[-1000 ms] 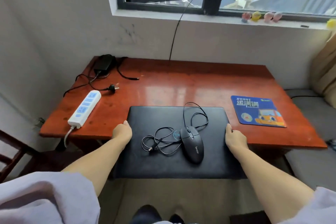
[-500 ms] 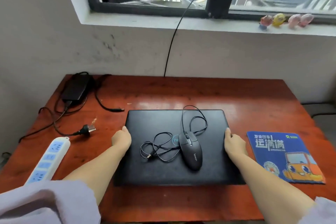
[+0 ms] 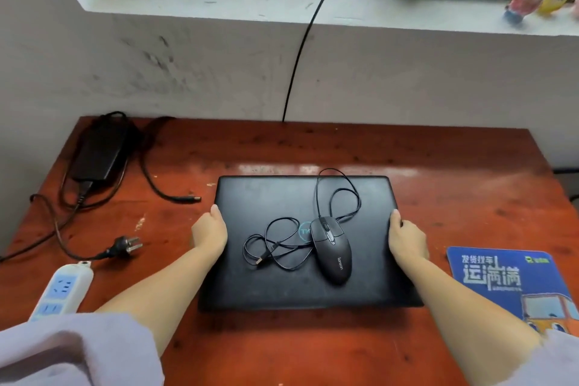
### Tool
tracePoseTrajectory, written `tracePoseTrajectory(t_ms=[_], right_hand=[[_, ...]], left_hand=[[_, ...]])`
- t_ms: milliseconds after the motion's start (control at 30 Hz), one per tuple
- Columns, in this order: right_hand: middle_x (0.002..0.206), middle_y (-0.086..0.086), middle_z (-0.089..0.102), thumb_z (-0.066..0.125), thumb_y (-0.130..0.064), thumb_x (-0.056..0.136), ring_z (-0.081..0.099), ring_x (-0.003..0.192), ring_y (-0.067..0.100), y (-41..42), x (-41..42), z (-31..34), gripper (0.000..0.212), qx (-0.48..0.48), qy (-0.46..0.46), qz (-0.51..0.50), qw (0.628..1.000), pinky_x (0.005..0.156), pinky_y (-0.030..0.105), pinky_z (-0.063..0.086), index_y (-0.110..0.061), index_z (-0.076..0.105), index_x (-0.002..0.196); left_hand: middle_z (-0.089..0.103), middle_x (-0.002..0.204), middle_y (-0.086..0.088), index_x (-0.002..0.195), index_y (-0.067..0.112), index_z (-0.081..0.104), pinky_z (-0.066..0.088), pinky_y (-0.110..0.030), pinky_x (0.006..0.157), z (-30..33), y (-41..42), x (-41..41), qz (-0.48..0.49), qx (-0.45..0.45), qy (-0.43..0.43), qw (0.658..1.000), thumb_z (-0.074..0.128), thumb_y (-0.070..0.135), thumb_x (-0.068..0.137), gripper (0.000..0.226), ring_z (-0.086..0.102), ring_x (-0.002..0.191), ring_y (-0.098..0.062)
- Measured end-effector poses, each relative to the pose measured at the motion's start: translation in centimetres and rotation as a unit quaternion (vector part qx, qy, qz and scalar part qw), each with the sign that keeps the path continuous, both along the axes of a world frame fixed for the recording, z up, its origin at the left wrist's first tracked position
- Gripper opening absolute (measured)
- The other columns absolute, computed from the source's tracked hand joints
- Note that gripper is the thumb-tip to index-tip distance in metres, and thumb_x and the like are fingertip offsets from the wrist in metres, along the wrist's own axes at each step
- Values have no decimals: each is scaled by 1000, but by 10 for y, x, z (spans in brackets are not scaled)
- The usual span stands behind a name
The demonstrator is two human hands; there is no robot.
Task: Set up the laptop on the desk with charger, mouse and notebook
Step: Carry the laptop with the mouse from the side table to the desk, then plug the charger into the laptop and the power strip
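Observation:
A closed black laptop [image 3: 272, 285] lies flat in the middle of the red-brown desk [image 3: 454, 172]. My left hand [image 3: 209, 229] grips its left edge and my right hand [image 3: 406, 236] grips its right edge. On the lid rests a black wired mouse [image 3: 332, 249] with its cable [image 3: 275, 244] coiled loosely beside it. The black charger brick [image 3: 98, 150] sits at the desk's back left, its barrel plug [image 3: 188, 198] and wall plug [image 3: 125, 246] lying loose on the wood. No notebook is in view.
A white and blue power strip [image 3: 62, 287] lies at the desk's left front edge. A blue printed mouse pad [image 3: 507, 282] sits to the right of the laptop. A black cable [image 3: 300, 50] hangs down the wall from the window. Small toy figures [image 3: 539, 0] stand on the sill.
The laptop, held at both sides with the mouse on top, has moved from overhanging the desk's front edge to fully on the desk. The view has come closer to the desk.

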State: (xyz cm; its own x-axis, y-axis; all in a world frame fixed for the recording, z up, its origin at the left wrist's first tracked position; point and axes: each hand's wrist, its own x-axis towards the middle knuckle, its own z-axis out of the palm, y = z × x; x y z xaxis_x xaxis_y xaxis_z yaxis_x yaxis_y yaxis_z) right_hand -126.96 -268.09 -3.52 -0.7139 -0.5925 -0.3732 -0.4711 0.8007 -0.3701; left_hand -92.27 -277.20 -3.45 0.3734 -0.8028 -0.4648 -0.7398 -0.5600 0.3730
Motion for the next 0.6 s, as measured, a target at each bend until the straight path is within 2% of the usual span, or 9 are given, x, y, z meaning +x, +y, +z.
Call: tracePoseTrajectory(t_ms=[233, 333, 500, 600], right_hand=[[114, 29, 60, 19, -53, 94, 55, 104, 43, -12, -21, 2, 66, 15, 8, 23, 1000, 85, 44, 42, -1, 60, 104], [112, 29, 61, 19, -51, 95, 56, 102, 42, -9, -26, 1, 64, 35, 30, 60, 997, 79, 42, 40, -2, 60, 102], [110, 26, 63, 16, -48, 97, 58, 101, 40, -9, -32, 2, 64, 54, 64, 123, 989, 80, 40, 41, -3, 61, 103], [106, 24, 65, 15, -45, 98, 59, 99, 39, -8, -32, 4, 63, 74, 98, 149, 981, 76, 39, 41, -3, 61, 102]], left_hand=[[58, 123, -28, 114, -4, 58, 41, -43, 97, 1, -15, -11, -56, 0, -25, 998, 17, 36, 101, 59, 53, 116, -43], [59, 123, -28, 116, -2, 57, 41, -43, 96, 1, -14, -11, -86, 1, -55, 995, 16, 37, 101, 59, 54, 115, -42], [62, 119, -24, 112, 3, 60, 44, -43, 93, 1, -13, -6, -152, -7, -130, 980, 14, 38, 101, 59, 57, 111, -41], [57, 123, -23, 118, 1, 57, 42, -46, 96, 0, -13, -5, -171, -3, -145, 975, 16, 37, 101, 57, 54, 113, -44]])
